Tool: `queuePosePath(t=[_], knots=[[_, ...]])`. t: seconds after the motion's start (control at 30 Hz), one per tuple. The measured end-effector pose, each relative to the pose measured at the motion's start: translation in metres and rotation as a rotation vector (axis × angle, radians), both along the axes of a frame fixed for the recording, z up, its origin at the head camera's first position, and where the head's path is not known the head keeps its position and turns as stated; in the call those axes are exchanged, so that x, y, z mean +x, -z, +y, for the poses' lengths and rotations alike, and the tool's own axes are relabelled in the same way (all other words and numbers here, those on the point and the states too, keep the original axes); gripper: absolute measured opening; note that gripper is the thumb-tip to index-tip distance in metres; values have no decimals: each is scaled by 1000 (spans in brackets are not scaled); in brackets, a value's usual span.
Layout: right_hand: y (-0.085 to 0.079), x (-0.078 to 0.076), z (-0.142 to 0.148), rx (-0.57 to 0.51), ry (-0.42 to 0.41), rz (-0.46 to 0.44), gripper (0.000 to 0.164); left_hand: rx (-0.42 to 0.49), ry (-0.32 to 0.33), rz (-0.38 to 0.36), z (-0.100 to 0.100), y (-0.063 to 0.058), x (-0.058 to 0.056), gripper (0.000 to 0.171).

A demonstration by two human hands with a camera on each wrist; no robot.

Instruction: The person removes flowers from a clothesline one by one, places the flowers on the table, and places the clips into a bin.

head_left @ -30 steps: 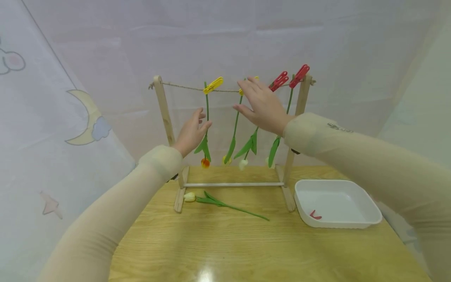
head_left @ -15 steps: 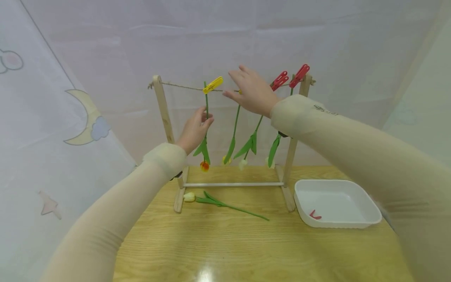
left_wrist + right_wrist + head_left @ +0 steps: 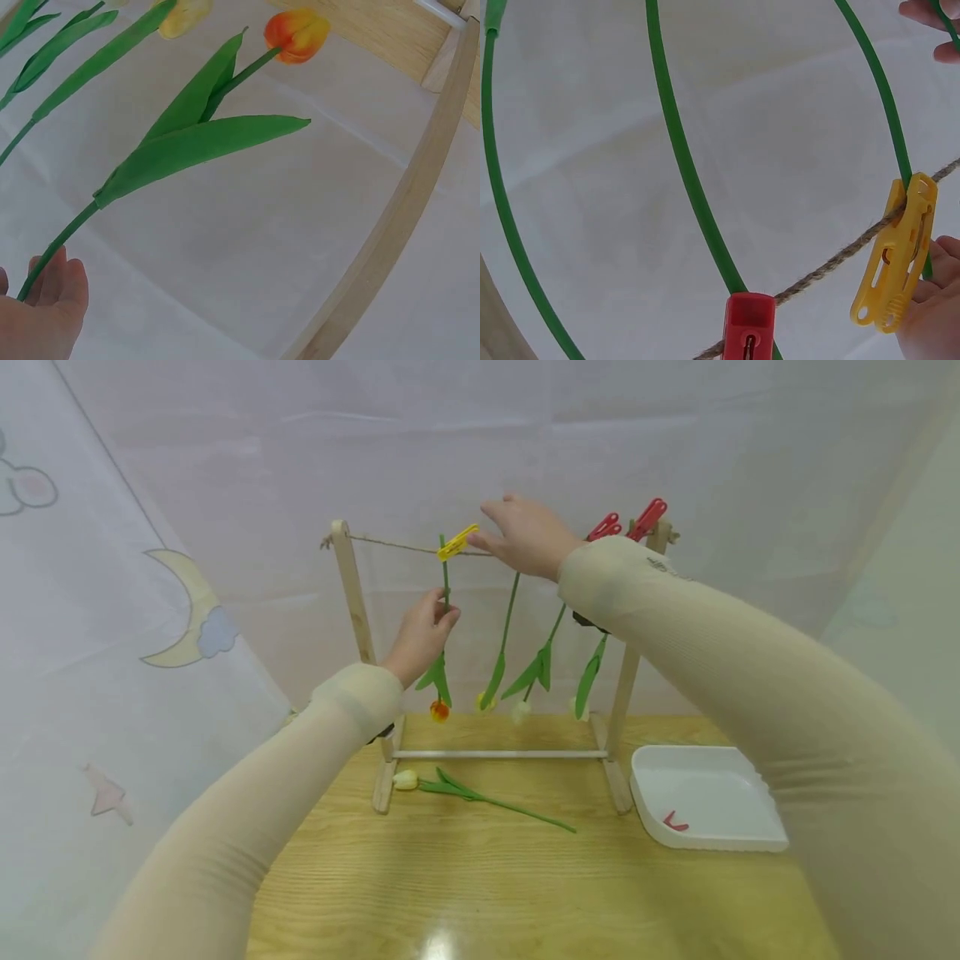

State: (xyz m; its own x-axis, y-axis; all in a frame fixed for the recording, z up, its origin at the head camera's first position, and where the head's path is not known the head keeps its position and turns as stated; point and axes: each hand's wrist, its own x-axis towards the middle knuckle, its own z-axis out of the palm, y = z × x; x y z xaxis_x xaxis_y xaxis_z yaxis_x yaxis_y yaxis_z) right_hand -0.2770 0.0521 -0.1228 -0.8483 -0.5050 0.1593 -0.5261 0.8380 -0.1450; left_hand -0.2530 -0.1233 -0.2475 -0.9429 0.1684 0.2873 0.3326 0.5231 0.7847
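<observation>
An orange tulip hangs head down from the twine under a yellow clothespin. My left hand is at its stem, fingers curled behind the stem and thumb in front. My right hand is raised at the twine, its thumb tip overlapping the handle end of that clothespin, its fingers extended. In the right wrist view a second yellow clothespin on the twine partly covers the right hand. Red clothespins hold more hanging tulips to the right, partly behind my right hand and sleeve.
The twine runs between two wooden posts of a stand. A cream tulip lies on the table in front of it. At the right, a white tray holds a small red piece.
My right hand has moved left along the twine from the second clothespin to the orange tulip's clothespin. My left hand has moved slightly right and closed around the orange tulip's stem.
</observation>
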Motion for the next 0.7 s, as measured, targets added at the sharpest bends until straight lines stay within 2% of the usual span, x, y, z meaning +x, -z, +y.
queuePosePath(t=[0.23, 0.43, 0.6, 0.7], knots=[[-1, -8, -3, 3, -4, -31, 59, 58, 2, 26, 3, 3, 0, 37], [-1, -10, -6, -9, -25, -59, 43, 101, 1, 45, 2, 6, 1, 23], [0, -9, -9, -41, -40, -34, 32, 113, 0, 54, 0, 8, 1, 22], [2, -5, -11, -100, -35, -26, 28, 112, -2, 56, -1, 8, 1, 22]])
